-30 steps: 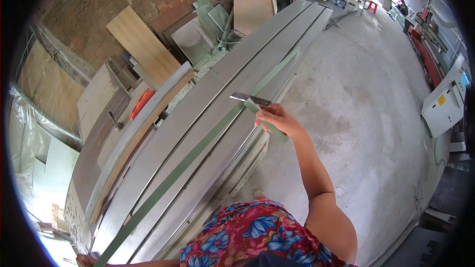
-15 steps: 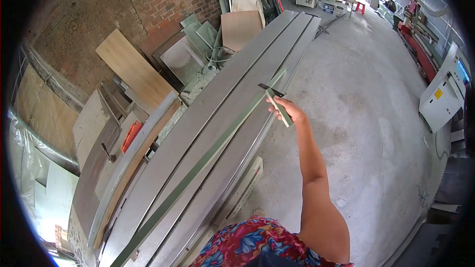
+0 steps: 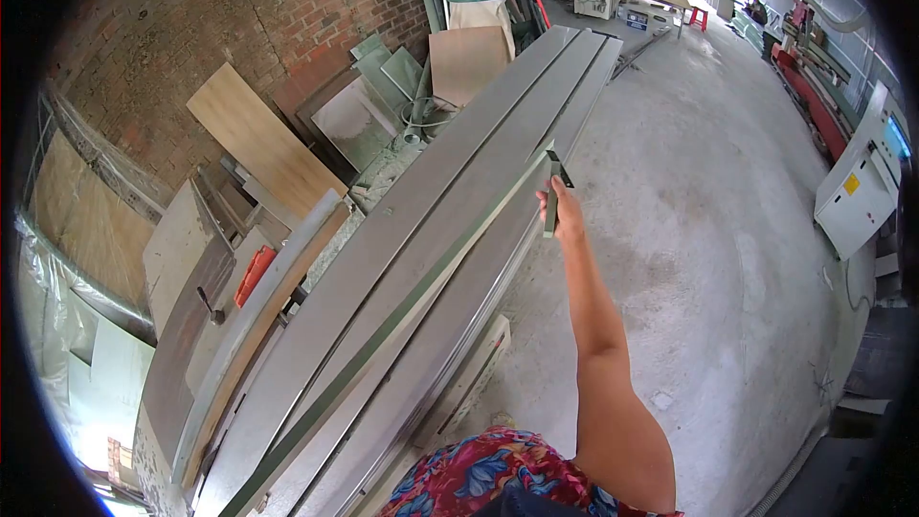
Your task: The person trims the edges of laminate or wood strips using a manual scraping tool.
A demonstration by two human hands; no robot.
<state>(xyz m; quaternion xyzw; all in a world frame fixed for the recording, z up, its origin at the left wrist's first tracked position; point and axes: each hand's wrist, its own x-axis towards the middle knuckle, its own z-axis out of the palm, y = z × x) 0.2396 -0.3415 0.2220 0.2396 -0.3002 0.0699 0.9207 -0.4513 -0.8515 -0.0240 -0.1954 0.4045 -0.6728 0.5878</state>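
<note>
My right hand point(image 3: 563, 212) is closed around a short green stick with a black flat crosspiece point(image 3: 560, 171) at its top, shaped like a small square or T. It is held upright at the far end of a long narrow green strip point(image 3: 412, 297). That strip runs slantwise along the long grey metal table point(image 3: 383, 239), which has dark lengthwise slots. The tool overlaps the strip's far tip in this view. My left hand is out of view.
Boards point(image 3: 268, 134) and offcuts lean by the brick wall point(image 3: 287, 0) at left, with an orange-red object point(image 3: 254, 276) among them. A white machine cabinet point(image 3: 855, 177) stands right on the concrete floor point(image 3: 670, 278). A person point(image 3: 756, 10) is far back.
My right hand has moved slightly right, carrying the tool to the strip's far end. The tool has turned more upright, and its black crosspiece now slopes more steeply.
</note>
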